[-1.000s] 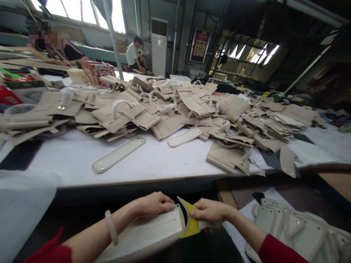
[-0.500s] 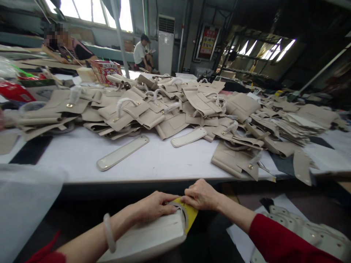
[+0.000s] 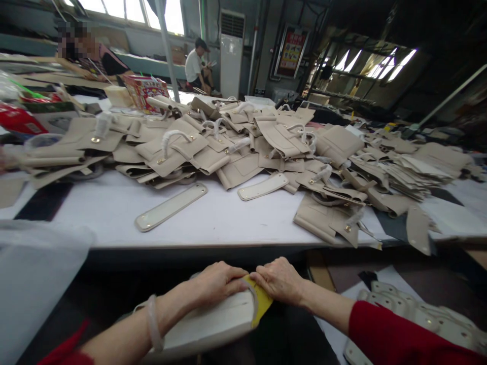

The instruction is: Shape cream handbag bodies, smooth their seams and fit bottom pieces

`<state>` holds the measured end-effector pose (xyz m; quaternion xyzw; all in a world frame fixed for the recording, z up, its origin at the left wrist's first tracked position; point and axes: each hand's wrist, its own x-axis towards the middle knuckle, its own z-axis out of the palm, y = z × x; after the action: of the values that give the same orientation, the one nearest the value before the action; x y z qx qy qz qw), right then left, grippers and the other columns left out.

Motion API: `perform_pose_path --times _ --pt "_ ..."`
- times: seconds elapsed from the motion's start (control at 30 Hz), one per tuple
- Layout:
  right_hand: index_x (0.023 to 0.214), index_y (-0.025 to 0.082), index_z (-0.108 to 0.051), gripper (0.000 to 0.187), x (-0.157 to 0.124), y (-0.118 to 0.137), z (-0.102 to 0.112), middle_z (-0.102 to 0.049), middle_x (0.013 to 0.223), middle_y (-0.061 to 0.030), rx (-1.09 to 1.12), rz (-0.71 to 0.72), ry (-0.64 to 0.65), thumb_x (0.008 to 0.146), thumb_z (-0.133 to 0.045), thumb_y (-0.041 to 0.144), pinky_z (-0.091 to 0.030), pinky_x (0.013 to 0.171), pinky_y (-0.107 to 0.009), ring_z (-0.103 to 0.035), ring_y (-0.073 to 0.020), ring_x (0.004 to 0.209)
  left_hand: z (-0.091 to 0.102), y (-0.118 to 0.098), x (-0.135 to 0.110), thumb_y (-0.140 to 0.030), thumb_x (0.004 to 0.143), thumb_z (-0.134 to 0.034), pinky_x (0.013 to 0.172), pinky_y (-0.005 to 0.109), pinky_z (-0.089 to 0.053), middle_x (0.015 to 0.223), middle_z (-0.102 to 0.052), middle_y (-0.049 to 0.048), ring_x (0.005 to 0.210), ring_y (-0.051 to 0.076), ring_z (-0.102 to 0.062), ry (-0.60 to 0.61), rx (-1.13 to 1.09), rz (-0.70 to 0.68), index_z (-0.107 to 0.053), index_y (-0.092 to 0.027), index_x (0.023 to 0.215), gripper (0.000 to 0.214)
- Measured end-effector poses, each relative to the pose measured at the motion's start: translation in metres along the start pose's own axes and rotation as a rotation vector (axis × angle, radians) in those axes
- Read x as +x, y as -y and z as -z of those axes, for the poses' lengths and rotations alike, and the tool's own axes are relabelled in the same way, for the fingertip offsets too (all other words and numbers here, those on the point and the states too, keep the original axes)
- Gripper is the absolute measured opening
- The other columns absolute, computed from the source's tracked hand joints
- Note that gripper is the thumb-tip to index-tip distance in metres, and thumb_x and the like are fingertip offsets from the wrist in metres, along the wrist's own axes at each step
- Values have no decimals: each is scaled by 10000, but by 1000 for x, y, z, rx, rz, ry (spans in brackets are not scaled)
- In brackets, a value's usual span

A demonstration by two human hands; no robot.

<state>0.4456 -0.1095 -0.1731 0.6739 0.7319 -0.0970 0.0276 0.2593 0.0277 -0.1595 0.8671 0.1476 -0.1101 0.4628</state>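
Observation:
Below the table's front edge, a long off-white leather-like bag piece (image 3: 215, 324) lies slantwise under my hands, its rounded end toward the right. My left hand (image 3: 218, 285) is closed over the upper edge near that end, thumb on the pale surface. A thin yellow sheet (image 3: 262, 304) shows around the rounded end. Pinched by its upper corner, the sheet is in my right hand (image 3: 280, 281), whose fingers are curled. The fingertips of both hands almost meet. My left forearm hides part of the bag piece.
Beige bag parts with wrapped handles (image 3: 213, 147) are heaped across the white table (image 3: 110, 218). Two studded strips (image 3: 171, 207) (image 3: 263, 186) lie before the heap. More studded off-white pieces (image 3: 422, 314) are stacked at lower right. Plastic sheeting (image 3: 38, 284) hangs at left. Two people sit farther back.
The view has tilted slightly downward. Both hands keep their hold; my right hand has shifted a little lower, and the yellow sheet sits closer against the bag piece's rounded end.

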Motion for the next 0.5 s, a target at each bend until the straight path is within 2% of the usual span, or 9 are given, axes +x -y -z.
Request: perform_pose_path --times 0.17,0.27,0.33,0.4,0.43,0.5 --pt "808 212 -629 554 -3 21 -2 -711 705 -63 -8 -66 -4 1037 -197 474 -121 561 -345 -624 -188 599 -3 -5 -5 -576 870 -517 691 313 -376 923 -753 64 831 278 -650 -61 22 37 -746 -293 1028 396" --pt "793 227 -624 530 1 24 0 -696 724 -49 -3 -55 -25 1036 -218 464 -196 594 -333 -631 -223 691 14 8 -21 -617 784 -615 754 309 -403 940 -755 33 887 276 -647 -107 -58 81 -757 -309 937 373" --pt "749 233 -609 529 8 24 1 -685 752 -41 99 -111 -60 1026 -239 491 -255 643 -332 -621 -234 754 33 31 -46 -654 780 -595 804 298 -413 995 -744 28 940 264 -634 -189 -147 139 -745 -286 920 422" --pt "686 232 -574 563 19 25 4 -663 734 -35 266 -195 -97 1006 -238 550 -290 671 -329 -599 -226 755 46 60 -83 -704 829 -478 825 304 -419 1036 -721 57 978 261 -617 -302 -251 231 -717 -233 965 546" --pt "653 229 -552 585 27 29 7 -648 709 -34 337 -220 -112 995 -233 579 -296 668 -327 -586 -219 736 48 74 -104 -733 843 -410 808 314 -427 1018 -711 80 966 263 -615 -351 -308 286 -699 -199 985 623" --pt "589 220 -506 621 46 43 13 -615 639 -29 391 -195 -132 984 -226 609 -285 638 -321 -556 -200 670 38 98 -140 -796 822 -344 736 324 -450 965 -696 105 886 258 -629 -407 -443 394 -657 -155 1046 748"
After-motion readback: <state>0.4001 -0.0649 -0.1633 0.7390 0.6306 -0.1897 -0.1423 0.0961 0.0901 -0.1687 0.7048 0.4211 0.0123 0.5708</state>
